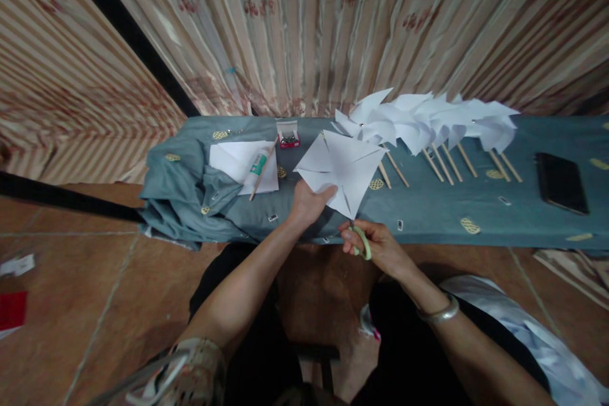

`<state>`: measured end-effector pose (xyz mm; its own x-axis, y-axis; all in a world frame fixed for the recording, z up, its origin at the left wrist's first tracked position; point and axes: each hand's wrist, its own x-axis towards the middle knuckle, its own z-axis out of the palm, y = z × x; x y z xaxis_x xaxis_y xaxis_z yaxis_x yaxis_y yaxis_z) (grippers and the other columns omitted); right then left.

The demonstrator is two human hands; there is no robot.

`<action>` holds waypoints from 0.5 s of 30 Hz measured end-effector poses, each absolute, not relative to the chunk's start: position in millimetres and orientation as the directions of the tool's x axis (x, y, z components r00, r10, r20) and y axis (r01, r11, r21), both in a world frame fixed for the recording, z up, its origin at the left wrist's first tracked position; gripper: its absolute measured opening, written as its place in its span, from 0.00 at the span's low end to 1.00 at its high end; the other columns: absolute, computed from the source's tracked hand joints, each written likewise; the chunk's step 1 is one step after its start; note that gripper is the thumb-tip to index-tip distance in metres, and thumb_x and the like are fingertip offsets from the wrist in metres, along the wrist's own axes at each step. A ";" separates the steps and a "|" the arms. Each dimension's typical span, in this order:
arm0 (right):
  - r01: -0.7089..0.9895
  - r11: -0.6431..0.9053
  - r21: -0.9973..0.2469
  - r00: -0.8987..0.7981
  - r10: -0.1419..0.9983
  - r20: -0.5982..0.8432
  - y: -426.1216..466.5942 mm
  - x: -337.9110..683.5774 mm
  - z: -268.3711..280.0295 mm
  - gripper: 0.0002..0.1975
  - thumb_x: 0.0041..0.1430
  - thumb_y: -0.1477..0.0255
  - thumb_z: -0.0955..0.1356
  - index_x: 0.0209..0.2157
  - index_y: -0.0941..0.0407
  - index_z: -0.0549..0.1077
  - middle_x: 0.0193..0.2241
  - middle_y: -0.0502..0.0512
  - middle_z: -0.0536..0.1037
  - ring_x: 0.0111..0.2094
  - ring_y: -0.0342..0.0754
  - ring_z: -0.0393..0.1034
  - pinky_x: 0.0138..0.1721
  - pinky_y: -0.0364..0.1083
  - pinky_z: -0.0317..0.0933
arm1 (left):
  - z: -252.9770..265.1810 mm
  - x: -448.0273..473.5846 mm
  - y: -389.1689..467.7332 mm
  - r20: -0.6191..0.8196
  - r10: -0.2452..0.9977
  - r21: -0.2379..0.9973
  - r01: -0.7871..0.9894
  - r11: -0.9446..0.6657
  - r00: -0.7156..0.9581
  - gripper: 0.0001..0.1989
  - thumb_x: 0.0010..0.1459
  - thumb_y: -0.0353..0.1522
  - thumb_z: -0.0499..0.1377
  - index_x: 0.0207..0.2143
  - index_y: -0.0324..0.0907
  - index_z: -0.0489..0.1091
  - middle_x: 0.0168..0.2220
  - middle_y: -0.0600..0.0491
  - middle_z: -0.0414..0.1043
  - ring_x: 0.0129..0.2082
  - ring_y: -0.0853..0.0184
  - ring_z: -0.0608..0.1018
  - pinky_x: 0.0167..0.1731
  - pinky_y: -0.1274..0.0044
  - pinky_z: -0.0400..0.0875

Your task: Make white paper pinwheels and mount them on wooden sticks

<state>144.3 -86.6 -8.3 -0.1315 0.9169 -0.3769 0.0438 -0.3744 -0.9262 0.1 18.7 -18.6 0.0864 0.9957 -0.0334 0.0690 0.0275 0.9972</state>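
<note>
My left hand (pixel 311 202) grips a square white sheet of paper (pixel 345 162) by its lower left side, thumb on top. Slits run from the sheet's corners toward its middle, and it is turned so one corner points at me. Around the light green handles of a pair of scissors (pixel 362 244) my right hand (pixel 378 246) is closed. The scissors' blades are at the paper's near corner, mostly hidden there.
Finished paper pinwheels (pixel 428 120) on wooden sticks lie along the back right. To the left are stacked white sheets (pixel 228 158), a glue bottle (pixel 258 165), a loose stick (pixel 263 171) and a small box of pins (pixel 288 138). A black phone (pixel 561 183) rests far right on the teal cloth (pixel 428 219).
</note>
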 end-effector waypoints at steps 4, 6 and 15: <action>0.056 -0.385 -0.921 -0.114 0.914 -0.389 -85.7 142.6 -4.6 0.23 0.43 0.50 0.74 0.28 0.57 0.74 0.18 0.48 0.74 0.20 0.40 0.65 0.23 0.41 0.58 | -16.5 -0.3 18.2 -0.041 0.996 0.996 0.077 0.035 0.080 0.13 0.44 0.29 0.66 0.35 0.34 0.76 0.36 0.46 0.80 0.36 0.61 0.80 0.39 0.72 0.74; 0.063 -0.391 -0.918 -0.102 0.913 -0.395 -85.3 141.2 -2.0 0.24 0.42 0.49 0.74 0.27 0.57 0.74 0.17 0.48 0.74 0.20 0.40 0.65 0.22 0.41 0.58 | -16.4 -0.5 18.6 -0.049 0.996 0.996 0.078 0.043 0.075 0.13 0.43 0.30 0.66 0.35 0.34 0.76 0.36 0.46 0.80 0.36 0.61 0.80 0.39 0.71 0.74; 0.047 -0.370 -0.928 -0.100 0.923 -0.372 -86.0 139.9 -3.5 0.24 0.43 0.49 0.73 0.27 0.57 0.74 0.18 0.49 0.74 0.20 0.41 0.66 0.23 0.41 0.60 | -15.7 -0.7 17.4 -0.058 0.995 0.997 0.054 0.053 0.086 0.12 0.43 0.29 0.66 0.34 0.35 0.76 0.37 0.46 0.80 0.37 0.62 0.80 0.40 0.72 0.74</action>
